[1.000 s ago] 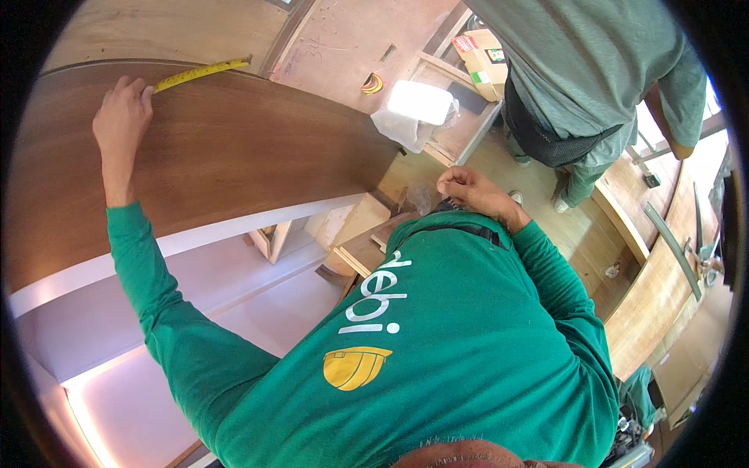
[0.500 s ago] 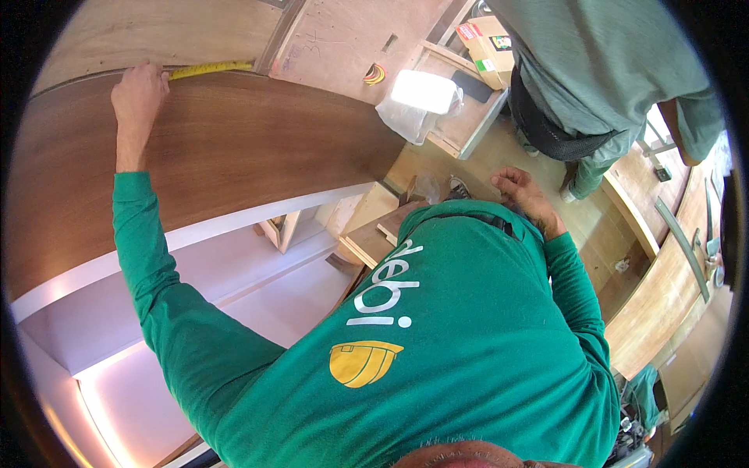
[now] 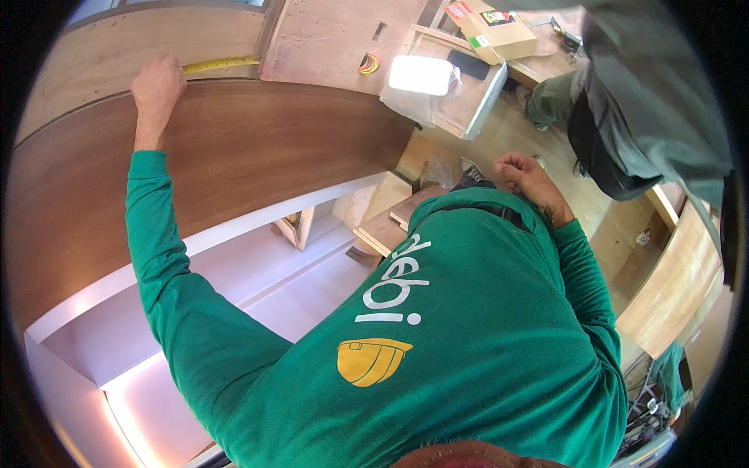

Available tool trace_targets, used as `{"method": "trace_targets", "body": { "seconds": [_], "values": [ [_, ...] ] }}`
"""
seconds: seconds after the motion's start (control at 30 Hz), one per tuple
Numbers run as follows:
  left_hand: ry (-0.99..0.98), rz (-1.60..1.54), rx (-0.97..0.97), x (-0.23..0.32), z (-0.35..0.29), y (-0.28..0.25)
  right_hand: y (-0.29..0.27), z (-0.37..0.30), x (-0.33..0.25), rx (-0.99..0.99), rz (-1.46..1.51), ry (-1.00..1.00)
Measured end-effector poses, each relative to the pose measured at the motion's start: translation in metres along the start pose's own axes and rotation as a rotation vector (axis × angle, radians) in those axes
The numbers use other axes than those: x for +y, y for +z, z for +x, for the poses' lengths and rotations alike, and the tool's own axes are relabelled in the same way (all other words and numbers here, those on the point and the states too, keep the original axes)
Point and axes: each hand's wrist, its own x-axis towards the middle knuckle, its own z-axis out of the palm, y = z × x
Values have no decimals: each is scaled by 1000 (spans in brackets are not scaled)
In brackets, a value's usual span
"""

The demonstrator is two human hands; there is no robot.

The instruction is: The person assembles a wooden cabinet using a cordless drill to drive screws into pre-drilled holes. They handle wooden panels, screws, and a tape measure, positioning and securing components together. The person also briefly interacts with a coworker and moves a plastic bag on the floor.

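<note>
My left hand reaches out at the upper left, closed around the body of a tape measure that is mostly hidden by the fingers. Its yellow blade runs right from the hand, lying across the pale plywood panel to a seam at the panel's right end. Just below the hand is the upper edge of a dark brown wood panel. By my waist, my right hand hangs with its fingers curled inward; whether anything sits inside them is hidden.
A person in grey stands at the upper right. On a drawer-like wooden box lie a white plastic container in a bag and a cardboard box. Coiled wires poke from the plywood. Below the brown panel is a lit white recess.
My left hand and the tape have shifted slightly up off the brown panel's edge onto the plywood. The person in grey has moved to the right. My right hand stays curled.
</note>
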Motion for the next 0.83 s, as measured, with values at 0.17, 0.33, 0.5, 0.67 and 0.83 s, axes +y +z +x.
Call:
{"method": "trace_targets", "body": {
  "seconds": [0.17,0.33,0.5,0.67,0.83],
  "values": [
    [10,-4,18,2,4,1,-3,-6,5,14,5,-25],
    [27,-13,-98,9,12,10,1,-11,7,30,-16,-33],
    [2,-46,-258,7,16,-4,4,-4,16,32,15,-22],
    [-89,-23,-468,7,17,-6,16,13,32,23,35,18],
    [-93,-31,-530,-2,31,1,28,42,57,3,63,99]
  ]
}}
